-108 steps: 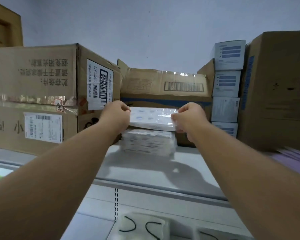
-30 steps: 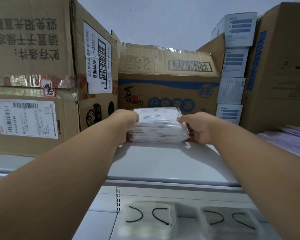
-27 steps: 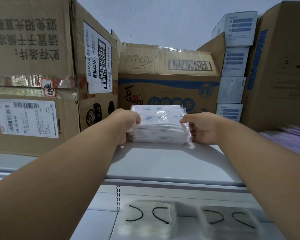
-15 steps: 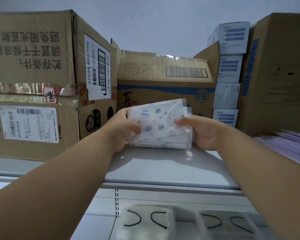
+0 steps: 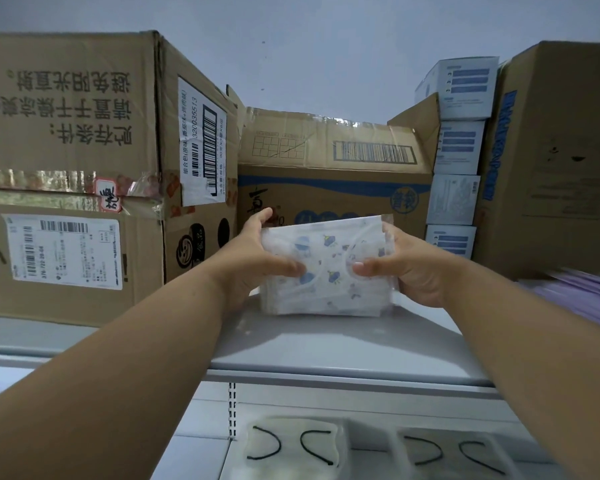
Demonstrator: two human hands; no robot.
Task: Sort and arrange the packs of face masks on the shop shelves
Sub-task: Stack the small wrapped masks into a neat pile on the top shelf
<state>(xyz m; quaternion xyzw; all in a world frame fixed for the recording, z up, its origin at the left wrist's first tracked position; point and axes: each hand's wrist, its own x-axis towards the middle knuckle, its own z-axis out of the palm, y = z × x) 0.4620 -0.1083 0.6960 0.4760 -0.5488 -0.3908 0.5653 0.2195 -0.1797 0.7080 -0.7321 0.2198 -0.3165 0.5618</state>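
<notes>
On the grey metal top shelf (image 5: 326,351), between large brown cardboard cartons (image 5: 70,168) and a column of small white-and-blue boxes (image 5: 456,199), stands a bundle of clear-wrapped white face-mask packs with blue prints (image 5: 329,268), tipped up on its lower edge. The left hand (image 5: 257,261) and right hand (image 5: 413,268) clamp it from either side, thumbs pressed on the front face. The arranging seems mid-way: this bundle is not yet settled, and lilac packs (image 5: 582,292) lie loosely at the right. Those are blurred and cut off. Below, packs with black ear loops (image 5: 291,448) are partly hidden, and how many packs make up the bundle cannot be told.
</notes>
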